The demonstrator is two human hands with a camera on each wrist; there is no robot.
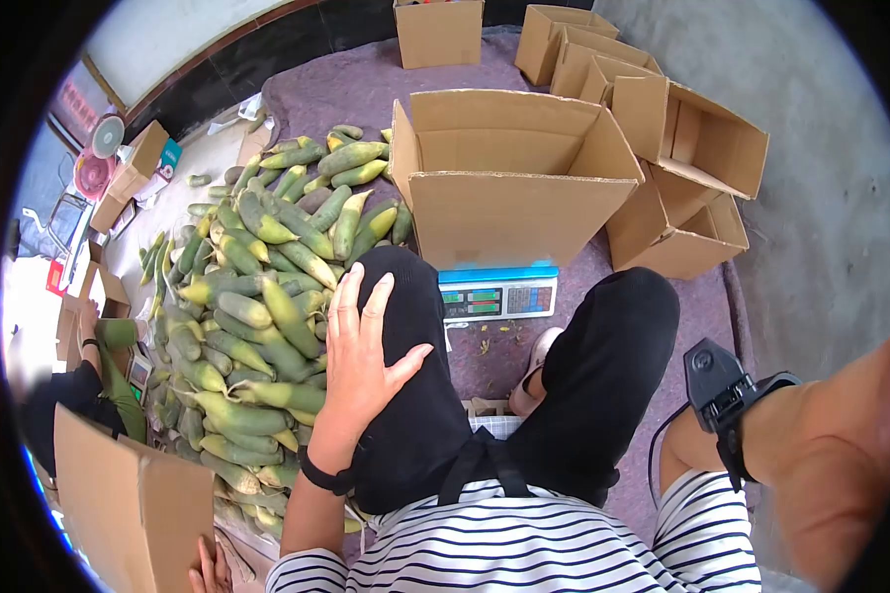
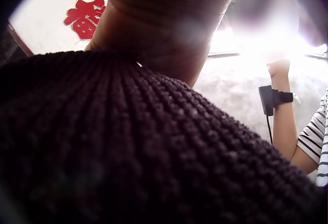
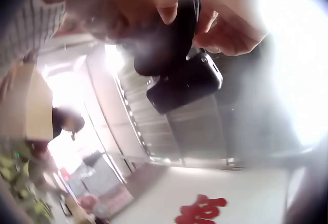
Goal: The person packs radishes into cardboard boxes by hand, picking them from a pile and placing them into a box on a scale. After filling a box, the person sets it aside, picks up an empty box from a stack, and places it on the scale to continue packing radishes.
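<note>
My left hand [image 1: 366,346] rests with fingers spread on the knee of my black trousers [image 1: 400,296]. In the left wrist view, their dark ribbed cloth [image 2: 128,142] fills the lower part. My right hand [image 1: 845,465] is raised close to the head camera, blurred at the right edge. In the right wrist view its bent fingers [image 3: 225,37] lie beside the black head-worn camera [image 3: 184,85]; I cannot tell whether they grip it. An open cardboard box [image 1: 519,217] stands on a blue digital scale [image 1: 499,295] in front of my knees. Green radishes [image 1: 257,306] lie heaped to the left.
More open cartons [image 1: 682,178] stand at the right, and another carton [image 1: 440,35] is at the back. At lower left, someone's hand [image 1: 208,571] touches a tall carton [image 1: 138,504]. Another person [image 1: 79,395] sits farther left. A pink fan [image 1: 94,173] stands beyond.
</note>
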